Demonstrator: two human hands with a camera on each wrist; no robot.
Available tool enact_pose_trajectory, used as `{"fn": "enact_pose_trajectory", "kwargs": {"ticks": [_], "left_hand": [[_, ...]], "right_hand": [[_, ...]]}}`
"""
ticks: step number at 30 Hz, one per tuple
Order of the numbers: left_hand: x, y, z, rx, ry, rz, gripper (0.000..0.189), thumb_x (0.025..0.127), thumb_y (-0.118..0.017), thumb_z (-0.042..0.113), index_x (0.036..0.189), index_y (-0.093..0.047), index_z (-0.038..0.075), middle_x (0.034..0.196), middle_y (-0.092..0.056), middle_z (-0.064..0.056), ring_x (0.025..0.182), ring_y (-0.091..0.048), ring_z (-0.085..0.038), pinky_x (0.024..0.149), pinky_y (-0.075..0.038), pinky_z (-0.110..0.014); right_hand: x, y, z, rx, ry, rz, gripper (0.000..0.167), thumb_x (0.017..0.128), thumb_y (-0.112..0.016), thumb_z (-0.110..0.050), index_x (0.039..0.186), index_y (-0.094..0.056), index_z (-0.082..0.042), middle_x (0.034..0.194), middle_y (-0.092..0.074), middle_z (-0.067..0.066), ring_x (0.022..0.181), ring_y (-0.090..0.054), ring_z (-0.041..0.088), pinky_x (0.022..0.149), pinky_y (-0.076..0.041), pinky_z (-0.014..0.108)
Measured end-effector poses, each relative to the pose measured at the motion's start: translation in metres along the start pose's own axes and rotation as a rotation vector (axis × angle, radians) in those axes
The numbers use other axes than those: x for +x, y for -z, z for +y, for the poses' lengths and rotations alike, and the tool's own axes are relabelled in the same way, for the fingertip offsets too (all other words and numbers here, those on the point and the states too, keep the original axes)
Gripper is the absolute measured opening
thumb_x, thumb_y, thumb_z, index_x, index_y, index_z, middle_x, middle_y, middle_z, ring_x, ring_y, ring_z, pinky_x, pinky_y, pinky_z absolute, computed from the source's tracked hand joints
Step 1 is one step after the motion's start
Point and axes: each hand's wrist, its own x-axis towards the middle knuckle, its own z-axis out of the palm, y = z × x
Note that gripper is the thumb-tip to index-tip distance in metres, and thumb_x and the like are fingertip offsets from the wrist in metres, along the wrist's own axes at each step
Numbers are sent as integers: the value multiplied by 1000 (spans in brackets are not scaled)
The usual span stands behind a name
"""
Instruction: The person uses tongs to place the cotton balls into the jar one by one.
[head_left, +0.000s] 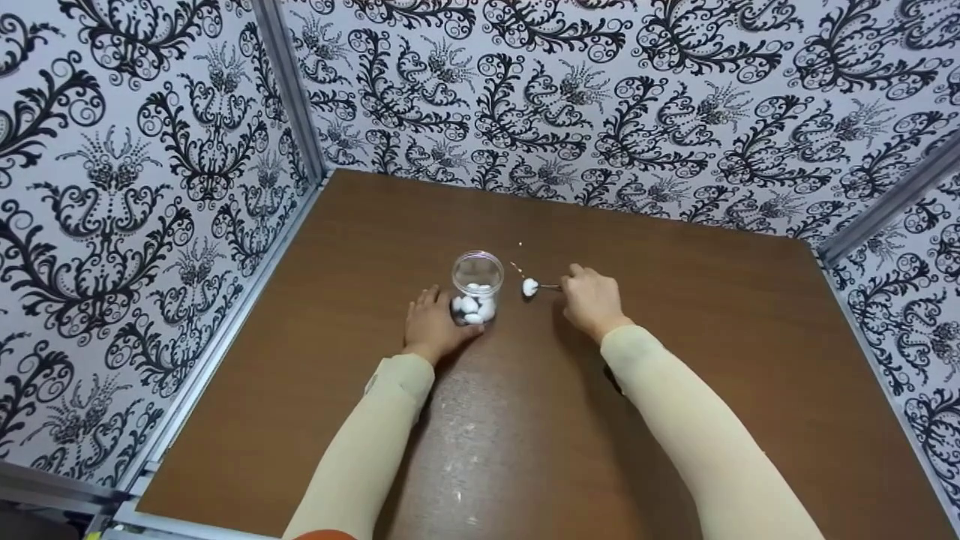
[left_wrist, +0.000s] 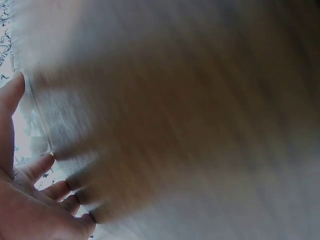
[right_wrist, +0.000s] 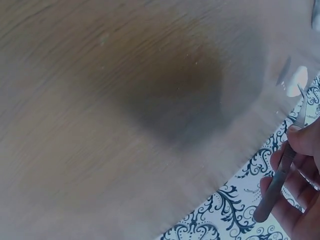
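Observation:
A clear plastic jar (head_left: 478,271) stands on the table with several white cotton balls (head_left: 470,306) in its lower part. My left hand (head_left: 435,324) holds the jar low down, thumb at the near side and fingers round the left. Metal tweezers (right_wrist: 281,176) lie between the thumb and fingers of my right hand (head_left: 591,300), to the right of the jar. At their tips is one white cotton ball (head_left: 530,287), low over the table. In the left wrist view, my left fingertips (left_wrist: 45,160) rest at the table surface beside the jar.
The brown wooden table (head_left: 675,300) is bordered by walls with black-and-white scroll wallpaper (head_left: 525,90) and metal frame posts (head_left: 289,90). Small pale specks (head_left: 517,268) lie on the table just behind the cotton ball at the tweezers.

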Motion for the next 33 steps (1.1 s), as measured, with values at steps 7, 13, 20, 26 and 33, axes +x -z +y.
{"fn": "enact_pose_trajectory", "kwargs": {"ticks": [7,13,20,26,33], "left_hand": [[0,1,1,-12,2,2,96,75,-77,63,145,-48,4,154,-36,-20,145,-27,-37,117,-18,-53],[-1,2,1,-6,2,-12,96,76,-76,63,146,-47,3,155,-35,-20,145,-26,-36,117,-18,-53],[-1,3,0,-7,4,-19,95,77,-75,64,146,-47,5,156,-35,-20,146,-25,-36,118,-17,-53],[-1,1,0,-17,6,-15,95,76,-76,63,146,-47,5,155,-35,-20,146,-25,-36,118,-16,-53],[-1,2,0,-21,3,-9,94,76,-77,62,145,-48,7,155,-35,-20,145,-26,-35,118,-17,-51]], "right_hand": [[-7,10,5,36,-5,14,28,72,-75,-4,100,-78,-7,91,-60,9,77,-63,30,52,-53,51],[-12,22,5,57,-5,28,26,76,-70,-2,100,-78,-9,91,-61,8,79,-63,29,53,-53,50],[-10,39,1,71,17,63,26,76,-70,0,99,-77,-9,88,-58,7,79,-63,28,52,-53,49],[-2,58,-5,77,52,151,20,80,-70,-2,97,-76,-11,85,-56,5,77,-62,28,50,-51,48],[8,75,-15,91,80,221,15,83,-72,-6,97,-76,-11,84,-57,4,75,-61,28,47,-49,47]]}}
